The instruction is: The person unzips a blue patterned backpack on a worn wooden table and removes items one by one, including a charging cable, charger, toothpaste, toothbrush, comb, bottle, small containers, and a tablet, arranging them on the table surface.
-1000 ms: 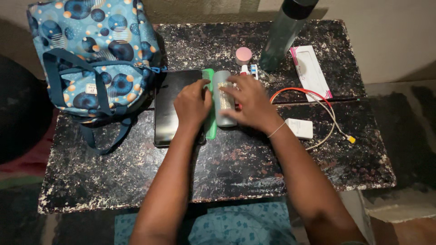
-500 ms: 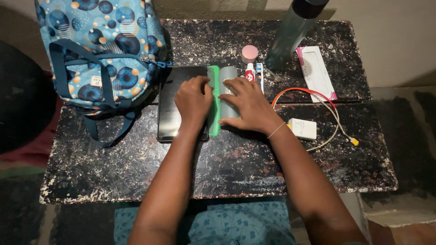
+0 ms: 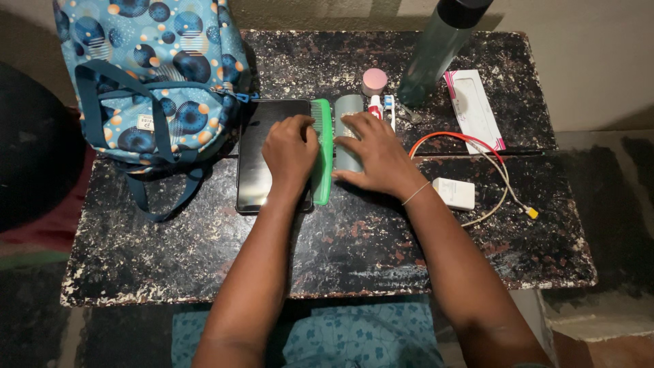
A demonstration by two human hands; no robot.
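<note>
Both forearms reach forward, side by side. The left hand (image 3: 289,151) lies palm down, fingers (image 3: 298,125) curled. The right hand (image 3: 377,157) lies flat, fingers (image 3: 354,129) spread.

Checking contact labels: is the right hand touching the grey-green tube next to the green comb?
Touching. The head view shows the right hand lying flat on the grey-green tube, fingers across its middle, beside the green comb.

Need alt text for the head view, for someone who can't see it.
Seen from above, a person's left hand rests on a dark tablet beside a green comb, while the right hand lies flat on a grey-green pouch; all sit on a worn black table with a blue backpack.
</note>
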